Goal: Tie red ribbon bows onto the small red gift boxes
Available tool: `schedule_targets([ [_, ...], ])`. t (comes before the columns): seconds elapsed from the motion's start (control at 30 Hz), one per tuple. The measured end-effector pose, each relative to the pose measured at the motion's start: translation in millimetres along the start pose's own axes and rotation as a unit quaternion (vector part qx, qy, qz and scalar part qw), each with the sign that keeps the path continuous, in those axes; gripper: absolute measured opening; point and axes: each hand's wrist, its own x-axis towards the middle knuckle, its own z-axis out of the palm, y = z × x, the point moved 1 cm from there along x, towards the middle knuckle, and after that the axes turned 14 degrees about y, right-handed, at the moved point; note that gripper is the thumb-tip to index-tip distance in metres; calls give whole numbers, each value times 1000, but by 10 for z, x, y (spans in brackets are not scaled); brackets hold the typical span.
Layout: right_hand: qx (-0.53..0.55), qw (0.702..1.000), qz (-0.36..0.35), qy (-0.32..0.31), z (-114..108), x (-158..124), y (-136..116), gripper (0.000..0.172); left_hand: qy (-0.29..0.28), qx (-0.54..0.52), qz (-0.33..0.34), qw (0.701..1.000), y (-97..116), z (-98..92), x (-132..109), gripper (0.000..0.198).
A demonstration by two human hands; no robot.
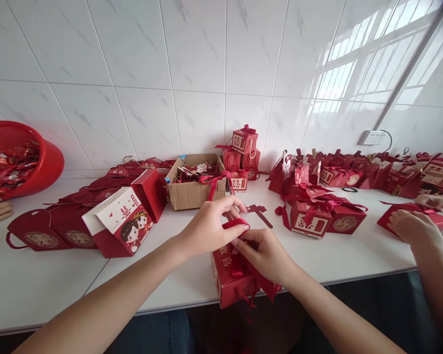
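A small red gift box (226, 281) stands at the front edge of the white table (40, 280), right in front of me. A red ribbon (237, 227) loops over its top and hangs down its right side. My left hand (206, 227) pinches the ribbon loop above the box, fingers closed on it. My right hand (263, 251) grips the ribbon lower down, against the box top, fingers curled. Both hands touch the same box.
A cardboard carton (192, 192) of tags and ribbon sits behind the box. Flat red boxes and a printed carton (122, 221) lie left, a red basin (40, 157) of sweets far left. Finished boxes (319, 216) crowd the right, where another person's hands (415, 228) work.
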Motion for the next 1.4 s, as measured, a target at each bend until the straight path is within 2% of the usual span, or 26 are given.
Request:
schedule_targets([
  [0.13, 35, 999, 13, -13, 4, 4, 27, 36, -22, -16, 6, 1000, 138, -79, 151, 17],
  [0.23, 49, 998, 25, -17, -11, -9, 39, 39, -32, -83, -3, 996, 239, -51, 268, 16],
  [0.33, 58, 998, 33, -15, -21, -19, 54, 40, -62, -136, 23, 989, 265, 19, 286, 39],
  [0.4, 65, 997, 39, -18, -24, -21, 61, 41, -21, -103, 31, 994, 212, 19, 223, 40],
  [0.47, 67, 997, 40, -21, -28, -22, 65, 41, 29, -34, 6, 999, 108, -25, 114, 20],
  [0.5, 68, 997, 37, -20, -32, -23, 66, 41, 30, 0, -18, 999, 45, -51, 49, 15],
  [0.57, 75, 997, 31, -19, -40, -27, 69, 39, -8, 36, -60, 998, -80, -87, -82, 19],
  [0.67, 94, 995, 38, -17, -52, -39, 83, 36, -47, 24, -84, 995, -218, -68, -239, 19],
  [0.9, 163, 981, 99, 31, -24, -39, 113, 29, 25, -20, -105, 994, -302, 75, -417, 11],
  [0.97, 190, 975, 104, 45, -1, -29, 119, 25, 24, -40, -105, 993, -293, 86, -442, 9],
  [1.1, 228, 967, 96, 60, 32, -12, 135, 31, 12, -55, -97, 994, -285, 119, -454, 3],
  [1.17, 175, 980, 62, 69, 31, -14, 136, 24, 20, -39, -96, 994, -305, 143, -461, 3],
  [1.27, 26, 994, -7, 103, 10, -45, 118, 11, 48, -13, -85, 995, -359, 177, -493, 2],
  [1.4, -81, 985, -96, 118, -4, -116, 71, 21, 95, 3, -47, 994, -417, 207, -542, 10],
])
